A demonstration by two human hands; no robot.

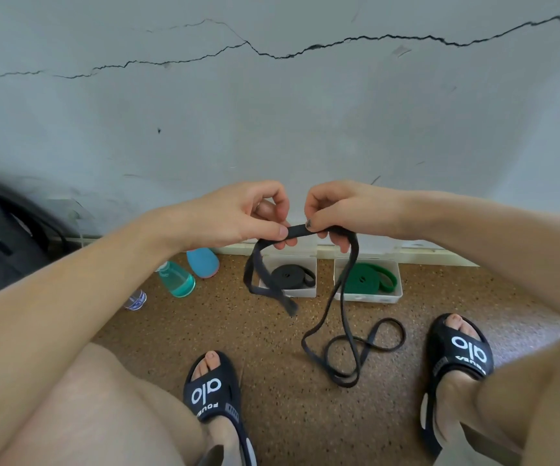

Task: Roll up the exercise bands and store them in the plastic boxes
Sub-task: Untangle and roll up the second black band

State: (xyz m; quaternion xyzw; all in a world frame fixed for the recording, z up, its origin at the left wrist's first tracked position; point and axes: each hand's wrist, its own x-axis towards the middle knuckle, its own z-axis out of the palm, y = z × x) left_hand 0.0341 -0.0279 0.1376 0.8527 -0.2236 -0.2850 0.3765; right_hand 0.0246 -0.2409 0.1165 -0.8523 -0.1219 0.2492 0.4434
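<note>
Both hands on black band

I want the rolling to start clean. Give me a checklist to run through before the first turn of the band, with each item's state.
1. Both hands hold the long black rubber band: left hand, right hand: ok.
2. Starting end flat between the grips: ok.
3. Band's tail free of loops on the floor: not ok.
4. Left white plastic box free: not ok, holds a rolled black band.
5. Right white plastic box free: not ok, holds a rolled green band.
6. A third box: cannot tell.
</note>
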